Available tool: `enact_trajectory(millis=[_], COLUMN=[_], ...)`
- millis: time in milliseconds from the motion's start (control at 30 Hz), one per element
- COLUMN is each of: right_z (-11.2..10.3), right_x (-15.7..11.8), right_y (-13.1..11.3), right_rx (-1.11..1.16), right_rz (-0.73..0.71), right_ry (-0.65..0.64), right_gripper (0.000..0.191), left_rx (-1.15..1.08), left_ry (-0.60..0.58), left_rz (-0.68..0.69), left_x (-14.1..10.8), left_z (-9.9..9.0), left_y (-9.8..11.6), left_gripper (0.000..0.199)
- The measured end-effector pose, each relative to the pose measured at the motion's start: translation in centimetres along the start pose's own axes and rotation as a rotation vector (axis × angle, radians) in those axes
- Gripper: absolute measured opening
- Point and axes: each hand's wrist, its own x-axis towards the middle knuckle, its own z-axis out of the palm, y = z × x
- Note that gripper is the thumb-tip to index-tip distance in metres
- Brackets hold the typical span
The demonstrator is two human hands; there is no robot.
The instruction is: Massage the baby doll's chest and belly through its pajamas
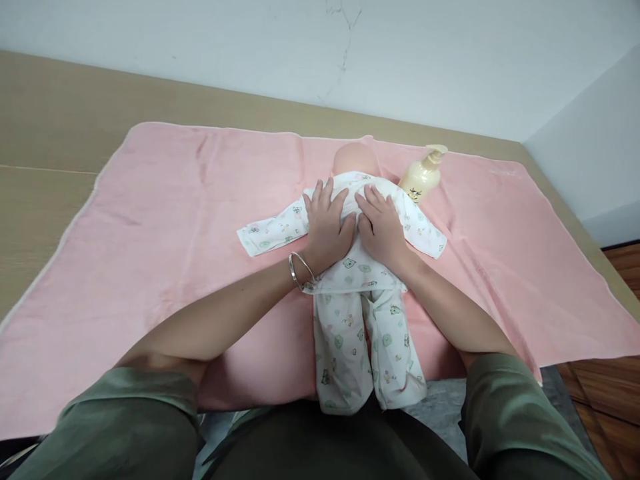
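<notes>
A doll lies on a pink blanket, dressed in a white printed top and matching trousers. Only the smooth, bare back or crown of its head shows, and its sleeves spread out to both sides. My left hand rests flat on the left of the upper top, fingers spread, a silver bangle round the wrist. Beside it, my right hand lies flat on the right part, fingers apart. The two thumbs are close together near the middle. Neither hand grips anything.
The pink blanket covers much of a wooden tabletop. A cream pump bottle leans or lies just right of the doll's head. Behind the table stands a pale, cracked wall; brown wooden flooring shows at lower right.
</notes>
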Motion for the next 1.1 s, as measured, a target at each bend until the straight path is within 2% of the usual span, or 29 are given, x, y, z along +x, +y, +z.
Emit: enact_trajectory(millis=[67, 233, 467, 633, 800, 867, 967, 1100], right_z=[-0.2, -0.8, 0.0, -0.4, 1.1, 1.4, 1.2, 0.4], right_x=[0.0, -0.3, 0.0, -0.3, -0.2, 0.0, 0.2, -0.3], right_y=[-0.1, -0.2, 0.0, -0.3, 0.1, 0.2, 0.0, -1.1], right_rx=[0.001, -0.002, 0.014, -0.002, 0.017, 0.022, -0.006, -0.131], right_rz=[0.000, -0.023, 0.008, -0.020, -0.058, -0.067, -0.069, -0.070], right_ry=[-0.014, 0.125, 0.024, 0.125, 0.052, 0.060, 0.064, -0.023], right_gripper=[0.053, 0.054, 0.049, 0.047, 0.045, 0.046, 0.047, 0.048], left_rx=[-0.005, -0.029, -0.031, -0.039, -0.045, -0.048, -0.056, -0.034], left_ry=[-0.005, -0.015, -0.033, -0.027, -0.062, -0.068, -0.067, -0.104], left_rz=[0.001, -0.011, -0.019, -0.021, -0.070, -0.083, -0.085, -0.089], left_x=[0.0, 0.1, 0.2, 0.2, 0.4, 0.4, 0.5, 0.9], left_z=[0.0, -0.2, -0.2, -0.2, -0.4, -0.5, -0.7, -1.1], left_y=[0.1, 0.3, 0.3, 0.2, 0.8, 0.9, 1.1, 1.0], left_gripper=[0.043, 0.043, 0.043, 0.044, 0.046, 0.046, 0.047, 0.052])
